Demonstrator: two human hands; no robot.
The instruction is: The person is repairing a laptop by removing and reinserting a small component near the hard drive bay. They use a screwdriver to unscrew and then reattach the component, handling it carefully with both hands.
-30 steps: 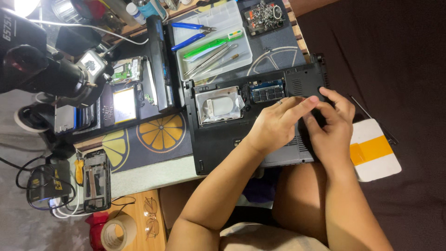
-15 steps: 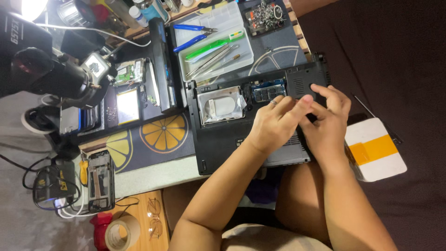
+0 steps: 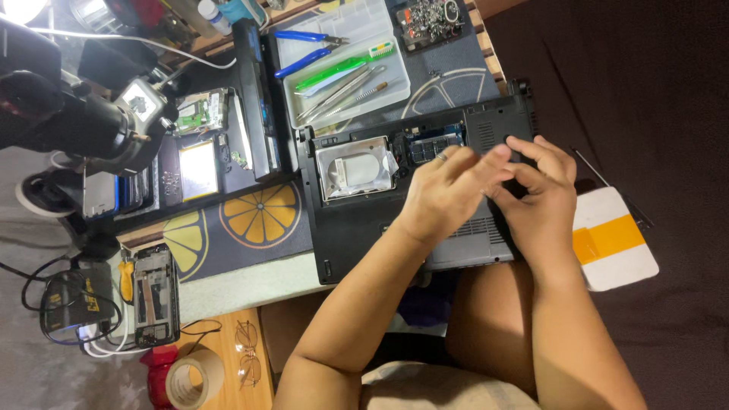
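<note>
Two hands meet over the upturned black laptop (image 3: pixel 357 228), which rests across the person's lap and the counter edge. Left hand (image 3: pixel 448 193) lies on the base, fingers loosely curled, holding nothing visible. Right hand (image 3: pixel 541 199) touches it fingertip to fingertip; whether its grip pinches anything I cannot tell. Left of them sits the silver hard drive (image 3: pixel 355 167); beyond, a clear tool tray (image 3: pixel 345 64).

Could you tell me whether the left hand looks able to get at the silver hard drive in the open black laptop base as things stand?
Probably yes: the silver hard drive lies uncovered in the open black laptop base, just beside the left hand, with nothing lying between them.
</note>
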